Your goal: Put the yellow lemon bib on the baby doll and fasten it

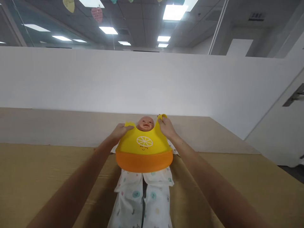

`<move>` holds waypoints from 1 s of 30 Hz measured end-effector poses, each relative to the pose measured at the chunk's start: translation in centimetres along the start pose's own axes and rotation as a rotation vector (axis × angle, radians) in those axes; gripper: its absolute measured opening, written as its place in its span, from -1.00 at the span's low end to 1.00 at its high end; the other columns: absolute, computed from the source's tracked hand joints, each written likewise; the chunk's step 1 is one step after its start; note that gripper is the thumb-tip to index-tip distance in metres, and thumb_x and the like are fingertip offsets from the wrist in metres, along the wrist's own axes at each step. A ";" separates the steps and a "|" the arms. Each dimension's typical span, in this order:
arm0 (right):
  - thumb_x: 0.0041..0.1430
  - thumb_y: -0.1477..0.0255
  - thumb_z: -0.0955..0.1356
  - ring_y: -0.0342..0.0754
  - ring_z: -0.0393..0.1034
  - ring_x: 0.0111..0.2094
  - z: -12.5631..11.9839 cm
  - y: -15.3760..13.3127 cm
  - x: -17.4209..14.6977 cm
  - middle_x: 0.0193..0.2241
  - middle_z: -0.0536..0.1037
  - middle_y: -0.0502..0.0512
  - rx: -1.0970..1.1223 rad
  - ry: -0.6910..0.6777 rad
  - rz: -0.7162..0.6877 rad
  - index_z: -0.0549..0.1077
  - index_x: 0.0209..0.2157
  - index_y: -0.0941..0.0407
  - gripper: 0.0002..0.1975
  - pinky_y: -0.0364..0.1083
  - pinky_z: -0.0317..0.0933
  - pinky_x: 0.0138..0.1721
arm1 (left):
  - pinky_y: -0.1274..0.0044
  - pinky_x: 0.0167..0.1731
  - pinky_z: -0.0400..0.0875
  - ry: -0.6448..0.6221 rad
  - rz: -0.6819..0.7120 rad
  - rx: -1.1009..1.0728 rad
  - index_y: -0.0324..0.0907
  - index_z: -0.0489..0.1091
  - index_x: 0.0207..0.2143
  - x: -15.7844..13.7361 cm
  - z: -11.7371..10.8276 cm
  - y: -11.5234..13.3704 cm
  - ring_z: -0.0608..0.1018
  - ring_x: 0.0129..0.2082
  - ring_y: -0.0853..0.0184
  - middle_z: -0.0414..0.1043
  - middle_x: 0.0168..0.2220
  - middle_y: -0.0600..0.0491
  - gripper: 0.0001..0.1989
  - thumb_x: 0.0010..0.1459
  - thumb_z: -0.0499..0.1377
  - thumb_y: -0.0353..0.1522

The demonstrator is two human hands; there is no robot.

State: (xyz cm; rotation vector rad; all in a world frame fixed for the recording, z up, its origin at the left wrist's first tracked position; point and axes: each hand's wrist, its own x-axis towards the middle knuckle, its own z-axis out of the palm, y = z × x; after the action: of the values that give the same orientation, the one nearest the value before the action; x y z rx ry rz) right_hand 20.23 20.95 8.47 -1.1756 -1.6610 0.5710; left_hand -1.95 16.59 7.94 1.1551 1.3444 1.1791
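A yellow baby bib (155,141) with an orange catch pocket and a white lemon-slice print is spread over the chest of a baby doll (145,123). The doll lies face up, its head showing in the bib's neck opening. Its white patterned clothes (156,199) extend below the pocket toward me. My left hand (121,130) is closed on the bib's upper left corner. At the upper right, my right hand (167,126) pinches the other neck strap, whose end curls up above the fingers.
The doll lies on a tan-brown covered surface (59,177) with a pale beige strip (59,126) behind it. A white wall (118,79) with glass panes above closes off the back. On the right is a door with a metal handle (294,95).
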 end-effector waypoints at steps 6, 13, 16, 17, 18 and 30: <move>0.06 0.46 0.15 -0.01 0.27 -0.38 2.9 4.8 0.8 -0.50 0.36 0.08 -0.138 0.031 0.167 0.15 -0.58 0.07 -0.83 -0.03 0.17 -0.22 | 0.49 -0.57 0.36 -0.003 -0.172 -0.082 -0.20 0.45 -0.50 3.4 0.7 -2.5 0.50 -0.61 0.26 0.50 -0.59 0.03 -0.85 -0.21 0.24 -0.33; -0.05 0.46 0.23 -0.09 0.26 -0.57 4.3 7.0 1.1 -0.66 0.35 -0.01 0.471 -0.065 0.547 0.33 -0.51 0.13 -0.92 -0.13 0.17 -0.49 | 0.38 -0.50 0.48 -0.225 -0.392 -0.341 -0.28 0.47 -0.34 5.6 0.6 -4.3 0.57 -0.53 0.13 0.55 -0.46 -0.11 -0.73 -0.14 0.17 -0.33; -0.02 0.38 0.28 -0.08 0.32 -0.58 4.5 7.2 1.2 -0.64 0.43 0.00 0.746 -0.080 0.732 0.39 -0.40 0.16 -0.85 -0.13 0.22 -0.50 | 0.37 -0.46 0.50 -0.260 -0.371 -0.431 -0.31 0.45 -0.25 6.0 0.5 -4.9 0.59 -0.48 0.12 0.56 -0.44 -0.11 -0.67 -0.12 0.13 -0.37; -0.01 0.35 0.29 -0.08 0.34 -0.57 4.5 7.2 1.2 -0.63 0.45 0.01 0.801 -0.083 0.769 0.40 -0.38 0.15 -0.83 -0.13 0.24 -0.48 | 0.37 -0.43 0.51 -0.262 -0.350 -0.459 -0.32 0.45 -0.22 6.1 0.5 -5.1 0.59 -0.46 0.13 0.56 -0.43 -0.10 -0.65 -0.12 0.13 -0.39; 0.01 0.33 0.29 -0.08 0.35 -0.56 4.5 7.2 1.3 -0.62 0.46 0.01 0.836 -0.085 0.792 0.40 -0.37 0.15 -0.81 -0.13 0.26 -0.46 | 0.37 -0.40 0.51 -0.265 -0.330 -0.487 -0.32 0.44 -0.19 6.2 0.4 -5.3 0.60 -0.44 0.13 0.57 -0.42 -0.10 -0.62 -0.12 0.12 -0.41; -0.04 0.50 0.26 -0.05 0.43 -0.55 4.1 5.7 0.6 -0.63 0.51 0.05 0.900 -0.140 0.835 0.44 -0.43 0.18 -0.87 -0.09 0.35 -0.40 | 0.34 -0.18 0.47 -0.323 -0.159 -0.674 -0.26 0.39 -0.01 4.5 1.0 -5.2 0.60 -0.25 0.12 0.58 -0.28 -0.05 -0.53 -0.03 0.11 -0.36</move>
State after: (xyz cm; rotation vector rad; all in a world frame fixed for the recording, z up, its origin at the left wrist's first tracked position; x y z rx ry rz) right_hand 18.97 24.49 2.55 -1.0790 -0.7385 1.7285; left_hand -1.61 20.68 2.35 0.6916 0.6897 1.1417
